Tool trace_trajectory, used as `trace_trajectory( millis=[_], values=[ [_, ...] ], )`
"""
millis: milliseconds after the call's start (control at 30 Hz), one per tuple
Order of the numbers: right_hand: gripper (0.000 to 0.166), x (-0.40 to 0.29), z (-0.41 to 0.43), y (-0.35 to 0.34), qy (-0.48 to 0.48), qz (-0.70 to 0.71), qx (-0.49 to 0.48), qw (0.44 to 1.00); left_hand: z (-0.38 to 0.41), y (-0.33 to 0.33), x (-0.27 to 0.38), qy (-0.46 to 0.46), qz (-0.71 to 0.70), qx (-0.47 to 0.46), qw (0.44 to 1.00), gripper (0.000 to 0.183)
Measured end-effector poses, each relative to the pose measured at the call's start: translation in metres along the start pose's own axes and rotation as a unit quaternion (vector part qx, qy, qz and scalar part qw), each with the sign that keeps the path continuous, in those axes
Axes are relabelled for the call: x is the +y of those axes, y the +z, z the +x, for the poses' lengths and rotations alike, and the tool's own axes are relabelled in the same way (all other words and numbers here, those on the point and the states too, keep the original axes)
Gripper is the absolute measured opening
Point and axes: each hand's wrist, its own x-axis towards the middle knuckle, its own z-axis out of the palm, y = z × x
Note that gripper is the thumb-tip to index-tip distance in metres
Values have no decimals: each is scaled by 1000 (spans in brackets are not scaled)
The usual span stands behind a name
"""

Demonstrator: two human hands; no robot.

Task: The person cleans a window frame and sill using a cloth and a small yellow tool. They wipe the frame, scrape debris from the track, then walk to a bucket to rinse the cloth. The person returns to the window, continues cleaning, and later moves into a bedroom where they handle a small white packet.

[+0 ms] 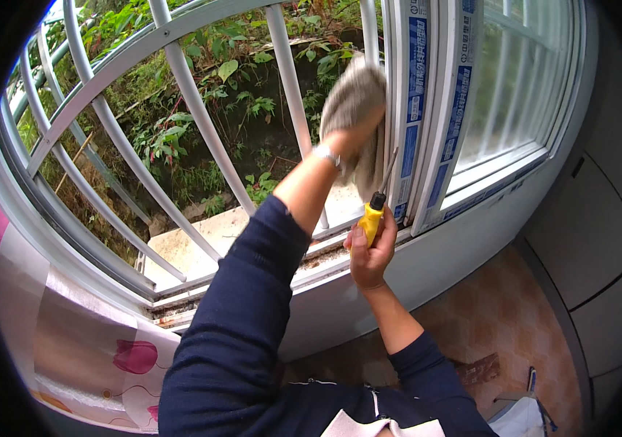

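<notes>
A grey-beige cloth (355, 93), blurred, is wrapped over the fingers of my left hand (350, 139) at the upright edge of the white window frame (435, 109). Its lower part hangs down behind the wrist, which wears a metal-banded watch (328, 154). Below it, my right hand (373, 248) grips a screwdriver (371, 218) by its yellow and black handle, the thin metal shaft pointing up beside the frame. Under both hands runs the dirty lower window track (324, 257).
White metal security bars (201, 109) stand outside the opening, with plants beyond. A sliding glass pane (507, 98) is at the right. Floral sheeting (87, 338) lies at lower left. Grey cabinet doors (589, 218) and a whitish bag (521, 418) are at right.
</notes>
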Motion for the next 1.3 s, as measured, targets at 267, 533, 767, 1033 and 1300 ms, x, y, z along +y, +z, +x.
trace_trajectory(
  millis=[267,533,767,1033,1300],
  values=[
    [53,2,1,-5,-26,-35,2,999,-98,25,-26,26,218,-210,953,20],
    [52,5,7,-4,-8,-58,23,998,-128,-15,11,-9,210,-348,914,17],
    [51,10,-3,-11,-8,-61,-3,998,-172,-81,24,20,165,-8,986,15],
    [48,2,4,-4,-30,-82,1,996,-119,-177,16,-84,107,210,968,26],
    [46,1,4,-6,-19,-105,-17,994,-18,-213,27,8,-7,247,969,20]
  ],
)
